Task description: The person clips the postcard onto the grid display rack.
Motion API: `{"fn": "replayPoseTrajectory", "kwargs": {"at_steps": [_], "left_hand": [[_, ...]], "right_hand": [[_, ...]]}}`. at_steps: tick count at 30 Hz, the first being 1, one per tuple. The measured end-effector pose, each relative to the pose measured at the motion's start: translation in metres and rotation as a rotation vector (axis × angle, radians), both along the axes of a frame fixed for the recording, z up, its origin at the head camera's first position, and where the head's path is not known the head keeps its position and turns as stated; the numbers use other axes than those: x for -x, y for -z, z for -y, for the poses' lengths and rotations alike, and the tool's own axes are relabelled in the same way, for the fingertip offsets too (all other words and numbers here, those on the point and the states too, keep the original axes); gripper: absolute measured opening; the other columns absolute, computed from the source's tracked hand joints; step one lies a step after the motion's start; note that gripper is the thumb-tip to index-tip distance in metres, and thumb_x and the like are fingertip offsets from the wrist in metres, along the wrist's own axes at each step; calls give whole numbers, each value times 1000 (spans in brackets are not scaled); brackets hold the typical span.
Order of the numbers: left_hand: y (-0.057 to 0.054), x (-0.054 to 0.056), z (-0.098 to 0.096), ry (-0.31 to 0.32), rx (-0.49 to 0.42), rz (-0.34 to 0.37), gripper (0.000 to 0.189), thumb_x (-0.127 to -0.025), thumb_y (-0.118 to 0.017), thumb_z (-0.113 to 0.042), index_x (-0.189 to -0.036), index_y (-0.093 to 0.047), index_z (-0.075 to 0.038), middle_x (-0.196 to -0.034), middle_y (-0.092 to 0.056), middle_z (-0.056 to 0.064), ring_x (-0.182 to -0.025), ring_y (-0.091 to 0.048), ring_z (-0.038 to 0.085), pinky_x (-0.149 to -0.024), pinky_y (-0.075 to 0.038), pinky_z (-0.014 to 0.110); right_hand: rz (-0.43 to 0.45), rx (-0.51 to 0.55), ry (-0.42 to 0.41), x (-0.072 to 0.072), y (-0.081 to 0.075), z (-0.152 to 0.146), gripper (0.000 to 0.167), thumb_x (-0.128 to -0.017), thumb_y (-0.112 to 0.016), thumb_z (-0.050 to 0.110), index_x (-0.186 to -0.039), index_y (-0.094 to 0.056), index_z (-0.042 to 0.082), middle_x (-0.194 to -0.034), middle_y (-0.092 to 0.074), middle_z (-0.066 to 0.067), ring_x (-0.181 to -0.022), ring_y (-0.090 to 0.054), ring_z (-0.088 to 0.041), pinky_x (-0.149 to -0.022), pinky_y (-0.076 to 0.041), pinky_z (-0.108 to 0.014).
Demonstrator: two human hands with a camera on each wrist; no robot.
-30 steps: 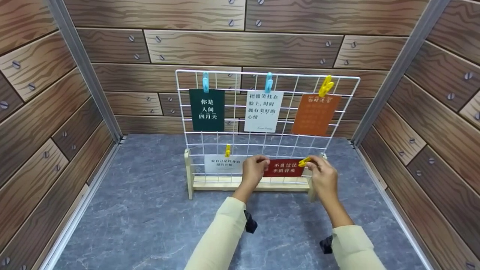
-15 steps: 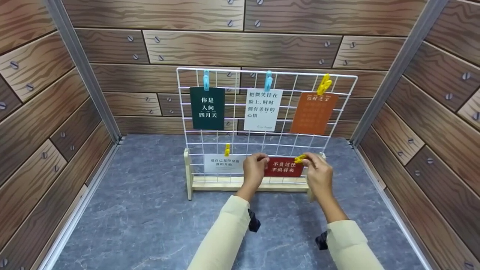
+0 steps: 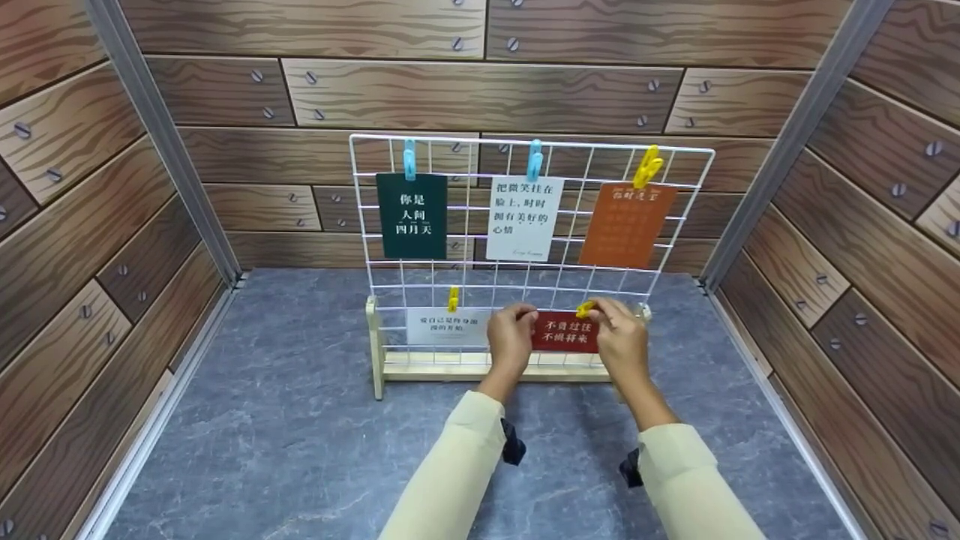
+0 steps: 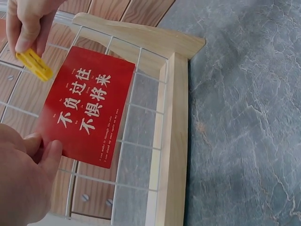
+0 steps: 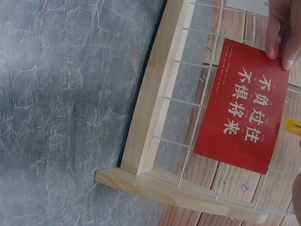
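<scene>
My left hand (image 3: 510, 339) pinches the left end of a red card (image 4: 89, 106) with white lettering, holding it against the lower right of a white wire grid (image 3: 465, 277). In my right hand (image 3: 624, 337) is a yellow clothespin (image 4: 35, 65), pinched between thumb and fingers. Its tip is right at the card's top edge in the left wrist view. At the right border of the right wrist view only the tip of the clothespin shows. Left of the red card, a white card (image 3: 444, 327) hangs from another yellow clothespin (image 3: 453, 298).
Along the grid's top hang a dark green card (image 3: 412, 236), a white card (image 3: 521, 238) and an orange card (image 3: 626, 229), held by blue and yellow clothespins. A wooden stand (image 3: 435, 370) carries the grid on a grey marbled surface (image 3: 300, 420). Wood-patterned walls surround it.
My right hand has moved left with the yellow clothespin, from the red card's right end toward the middle of its top edge. The left hand stays nearly in place on the card.
</scene>
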State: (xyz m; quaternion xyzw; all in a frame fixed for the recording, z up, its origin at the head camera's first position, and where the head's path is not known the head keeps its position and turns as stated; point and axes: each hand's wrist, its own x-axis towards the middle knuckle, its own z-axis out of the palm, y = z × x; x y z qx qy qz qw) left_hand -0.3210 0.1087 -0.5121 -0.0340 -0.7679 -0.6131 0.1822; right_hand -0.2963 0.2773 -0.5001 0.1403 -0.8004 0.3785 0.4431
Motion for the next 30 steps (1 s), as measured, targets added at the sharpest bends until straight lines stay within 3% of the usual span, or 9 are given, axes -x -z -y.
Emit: {"fn": "replayPoseTrajectory", "kwargs": {"at_steps": [6,16,30], "left_hand": [[0,0,-2,-25,27,-20,6,-89,-71,-5,-89,-77,-5,-80,-74,8,-59,-59,4,-60,-53,19],[5,2,-4,-60,45,-43,5,-89,-71,-4,-88,-77,-5,-81,-74,8,-60,-61,7,-60,-53,20],[7,-1,-6,-96,76,-88,6,-87,-71,-4,-89,-76,-5,-79,-73,5,-72,-65,15,-70,-54,27]], "right_hand": [[-48,-33,27,6,3,2,12,-82,-74,-1,-94,-75,-4,-95,-75,-18,-90,-71,-37,-85,-56,-36],[-103,-77,54,9,8,5,12,-83,-74,-2,-94,-74,-3,-95,-74,-17,-88,-71,-36,-84,-57,-37],[-74,-110,55,11,11,9,15,-84,-73,-5,-99,-74,-4,-97,-74,-16,-89,-73,-35,-81,-59,-42]]}}
